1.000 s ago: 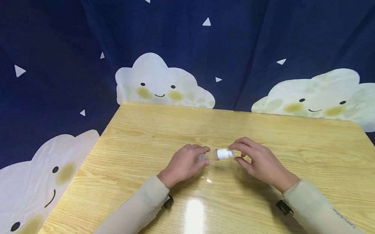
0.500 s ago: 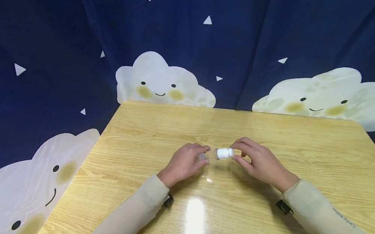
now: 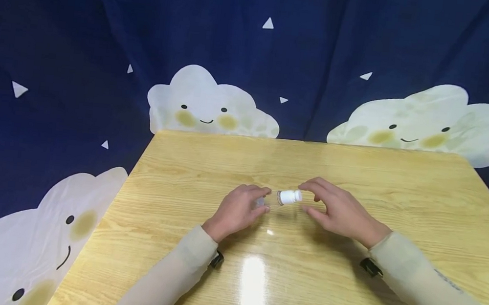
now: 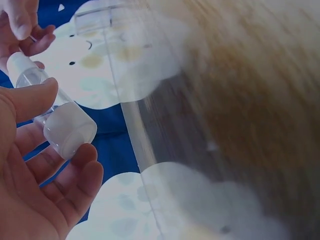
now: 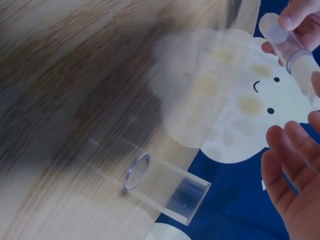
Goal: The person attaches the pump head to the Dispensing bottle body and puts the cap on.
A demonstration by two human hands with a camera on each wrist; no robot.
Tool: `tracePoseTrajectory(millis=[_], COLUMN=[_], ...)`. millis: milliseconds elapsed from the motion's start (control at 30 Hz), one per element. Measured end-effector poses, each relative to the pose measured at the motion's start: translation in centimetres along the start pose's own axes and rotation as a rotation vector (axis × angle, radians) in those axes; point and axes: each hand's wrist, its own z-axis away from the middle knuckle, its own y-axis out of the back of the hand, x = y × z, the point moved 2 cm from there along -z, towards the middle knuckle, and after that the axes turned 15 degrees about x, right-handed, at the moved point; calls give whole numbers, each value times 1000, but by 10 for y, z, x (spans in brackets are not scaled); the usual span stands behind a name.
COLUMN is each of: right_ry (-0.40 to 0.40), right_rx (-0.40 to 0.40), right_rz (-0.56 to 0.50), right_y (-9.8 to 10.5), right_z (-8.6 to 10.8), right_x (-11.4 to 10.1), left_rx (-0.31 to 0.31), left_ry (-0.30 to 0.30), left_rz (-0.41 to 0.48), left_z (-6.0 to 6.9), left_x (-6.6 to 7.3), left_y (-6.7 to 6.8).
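Note:
In the head view my left hand (image 3: pixel 241 208) pinches the clear left part of a small clear bottle with a white top (image 3: pixel 290 196). It is held slightly tilted above the table. In the left wrist view, thumb and fingers hold the bottle (image 4: pixel 70 130) near its frosted rounded end, and its white part points away. Around the white top, my right hand (image 3: pixel 338 208) hovers with thumb and fingers parted, a small gap between them and it. The right wrist view shows that hand's fingers (image 5: pixel 287 170) loosely spread and holding nothing.
Both hands are over a glossy wooden table (image 3: pixel 209 154), which reflects light. A dark blue curtain (image 3: pixel 308 45) with white clouds and triangles hangs behind it and along its left. A clear tube-like shape (image 5: pixel 167 187) appears in the right wrist view; what it is I cannot tell.
My right thumb and fingers, close around the white top half a second ago, have parted and drawn back from it slightly. The left hand keeps its pinch. The head view has shifted a little.

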Motion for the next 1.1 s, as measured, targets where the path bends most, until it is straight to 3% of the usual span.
tracePoseTrajectory(millis=[167, 633, 1100], right_ry=[25, 159, 9], right_rx=[5, 116, 66], right_rz=[-18, -6, 26], right_y=[0, -4, -3], right_z=[-1, -6, -4], right_x=[0, -3, -2], left_rx=[6, -4, 32], left_ry=[0, -16, -18], left_rz=[-11, -7, -23], left_z=[-1, 0, -3], left_x=[-1, 0, 4], left_y=[1, 1, -1])
